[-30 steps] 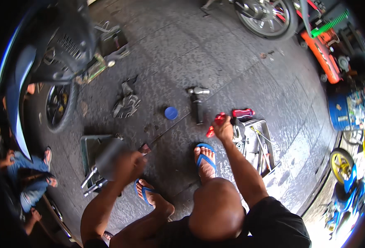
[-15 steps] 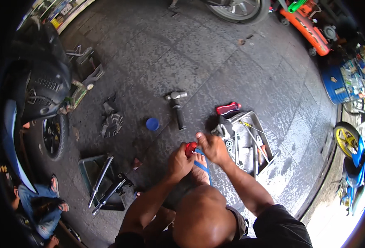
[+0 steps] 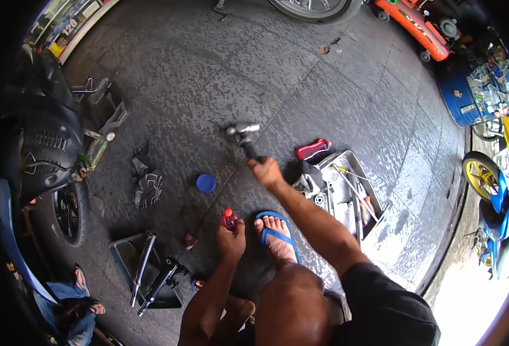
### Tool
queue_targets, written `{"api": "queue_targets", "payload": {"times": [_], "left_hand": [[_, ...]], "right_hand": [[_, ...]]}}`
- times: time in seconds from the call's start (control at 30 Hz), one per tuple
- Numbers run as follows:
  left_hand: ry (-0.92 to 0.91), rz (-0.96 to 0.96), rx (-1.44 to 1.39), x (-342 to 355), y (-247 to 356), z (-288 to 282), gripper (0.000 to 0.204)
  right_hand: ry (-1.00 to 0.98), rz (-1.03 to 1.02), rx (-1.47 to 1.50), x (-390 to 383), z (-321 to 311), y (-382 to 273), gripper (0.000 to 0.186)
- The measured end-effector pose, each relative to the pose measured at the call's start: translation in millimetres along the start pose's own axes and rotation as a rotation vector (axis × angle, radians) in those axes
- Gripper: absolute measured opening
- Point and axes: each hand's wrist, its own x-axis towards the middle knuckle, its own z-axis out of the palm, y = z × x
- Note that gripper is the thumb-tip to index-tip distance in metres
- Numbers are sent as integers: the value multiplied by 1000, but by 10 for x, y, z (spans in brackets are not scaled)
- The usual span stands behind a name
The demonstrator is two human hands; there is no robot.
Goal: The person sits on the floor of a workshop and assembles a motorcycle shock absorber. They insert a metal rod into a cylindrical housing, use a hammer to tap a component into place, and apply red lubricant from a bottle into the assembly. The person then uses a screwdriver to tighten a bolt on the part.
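Note:
My right hand (image 3: pixel 265 171) is closed round the black grip of a hammer (image 3: pixel 244 137), its metal head pointing away from me over the stone floor. Nearer to me, my left hand (image 3: pixel 231 237) is wrapped round a small red cylindrical thing (image 3: pixel 228 218). Its bright red end sticks up above the fingers; most of its body is hidden. Just ahead of the left hand lies a round blue lid or cup (image 3: pixel 206 183). My foot in a blue flip-flop (image 3: pixel 274 230) is planted between the two forearms.
Right of me is a metal tray (image 3: pixel 375 202) of tools, with a red bottle (image 3: pixel 314 149) beside it. At left, a tray (image 3: pixel 122 262) holds metal fork tubes (image 3: pixel 161 284). A motorcycle (image 3: pixel 50 144) and a seated person's legs (image 3: pixel 73 297) are farther left. An orange compressor (image 3: pixel 419 29) stands far right.
My right hand has left the left hand's side, reached forward and taken hold of the hammer's grip. My left hand has moved left and nearer to me, still holding the red thing.

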Motion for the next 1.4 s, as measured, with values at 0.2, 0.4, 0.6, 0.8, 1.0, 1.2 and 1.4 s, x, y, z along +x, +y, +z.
{"api": "queue_targets", "payload": {"times": [0.2, 0.4, 0.6, 0.8, 1.0, 1.2, 1.4], "left_hand": [[-82, -2, -94, 32, -34, -39, 24], [-286, -6, -125, 83, 498, 85, 17], [-83, 301, 260, 224, 580, 265, 22], [-97, 475, 475, 295, 721, 317, 33], [-287, 264, 357, 247, 720, 261, 24], [-707, 86, -134, 376, 648, -111, 25], [-338, 196, 112, 269, 217, -419, 27]], "right_hand": [[311, -101, 253, 296, -1617, 706, 39], [250, 422, 295, 202, -2809, 1164, 39], [327, -485, -423, -300, -2001, 968, 33], [-169, -462, -597, -1279, -708, -392, 52], [-108, -848, -503, -1084, -625, -255, 45], [-296, -1035, -577, -997, -488, -414, 48], [-317, -581, -467, -746, 292, -680, 46]]}}
